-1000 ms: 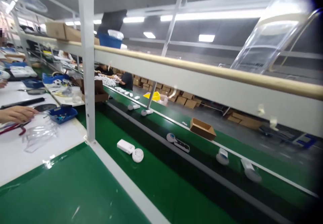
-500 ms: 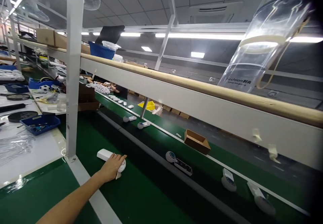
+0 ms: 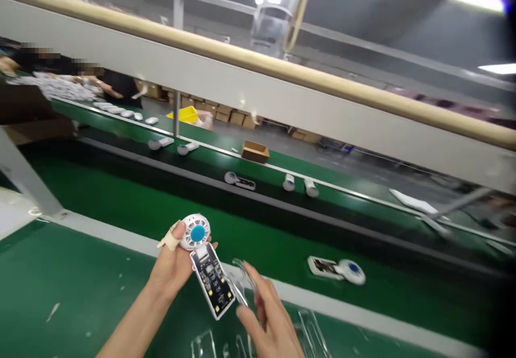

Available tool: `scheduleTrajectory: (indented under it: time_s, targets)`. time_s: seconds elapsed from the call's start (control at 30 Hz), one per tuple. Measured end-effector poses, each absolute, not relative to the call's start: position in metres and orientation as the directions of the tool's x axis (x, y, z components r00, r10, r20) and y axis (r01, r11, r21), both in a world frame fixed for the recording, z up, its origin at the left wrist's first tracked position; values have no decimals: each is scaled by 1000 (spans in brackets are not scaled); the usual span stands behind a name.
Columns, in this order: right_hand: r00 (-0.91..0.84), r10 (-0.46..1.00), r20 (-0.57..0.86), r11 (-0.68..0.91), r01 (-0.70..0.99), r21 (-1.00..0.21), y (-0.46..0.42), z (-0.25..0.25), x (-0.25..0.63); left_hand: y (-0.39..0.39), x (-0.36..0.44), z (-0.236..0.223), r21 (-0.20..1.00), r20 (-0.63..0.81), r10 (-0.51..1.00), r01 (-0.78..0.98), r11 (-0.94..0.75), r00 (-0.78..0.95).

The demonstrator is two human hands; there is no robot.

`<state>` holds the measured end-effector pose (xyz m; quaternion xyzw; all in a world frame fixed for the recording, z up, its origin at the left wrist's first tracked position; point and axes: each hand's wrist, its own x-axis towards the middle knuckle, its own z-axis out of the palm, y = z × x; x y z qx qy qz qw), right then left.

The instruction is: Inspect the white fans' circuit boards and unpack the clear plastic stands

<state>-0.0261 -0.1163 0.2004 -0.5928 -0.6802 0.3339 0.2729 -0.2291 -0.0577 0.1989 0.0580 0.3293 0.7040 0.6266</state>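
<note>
The left hand (image 3: 169, 272) lifts a small white fan (image 3: 195, 233) above the green belt (image 3: 121, 186), its grip pressed around the blue-centred head, with a taped finger (image 3: 171, 238) at the side. The forearm rises from the lower edge, tilting the fan's open body so that its circuit board (image 3: 212, 283) faces up in plain view. The right hand (image 3: 268, 320) sits just beside it, fingers spread near a strip of clear plastic (image 3: 242, 288); blur hides whether they pinch it. A matching fan (image 3: 336, 268) lies on the belt, well apart.
</note>
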Motion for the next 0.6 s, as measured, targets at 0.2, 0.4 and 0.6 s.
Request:
scheduleTrajectory:
  time_s: [0.2, 0.4, 0.6]
  targets:
    - [-113, 971, 212, 219, 783, -582, -135, 196, -19, -87, -147, 215, 580, -307, 944, -810, 87, -119]
    - [-68, 970, 235, 202, 766, -610, -153, 183, 11, -100, -104, 229, 659, -291, 946, -747, 88, -146]
    - [-122, 992, 31, 111, 733, -671, -163, 195, 63, -114, -60, 213, 703, -301, 953, -681, 208, -20]
